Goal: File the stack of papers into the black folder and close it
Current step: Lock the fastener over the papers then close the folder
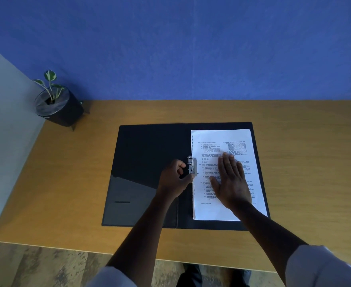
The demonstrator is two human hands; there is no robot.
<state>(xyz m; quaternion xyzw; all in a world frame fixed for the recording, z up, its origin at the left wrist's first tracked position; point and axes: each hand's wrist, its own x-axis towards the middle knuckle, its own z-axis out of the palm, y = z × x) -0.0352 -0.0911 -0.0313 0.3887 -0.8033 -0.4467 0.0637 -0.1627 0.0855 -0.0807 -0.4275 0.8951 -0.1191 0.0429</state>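
Note:
The black folder [145, 154] lies open flat on the wooden desk. A stack of printed white papers [222, 139] rests on its right half, left edge against the silver metal clip [192, 165] at the spine. My left hand [175, 178] is curled at the clip, fingers pinching its lower end beside the paper's edge. My right hand [230, 181] lies flat, fingers spread, palm down on the middle of the top sheet. The clip's lower part is hidden by my left hand.
A potted plant [56, 104] in a black pot stands at the desk's back left corner. A blue wall rises behind the desk [305, 162]. The desk's front edge runs just below the folder, with floor beyond.

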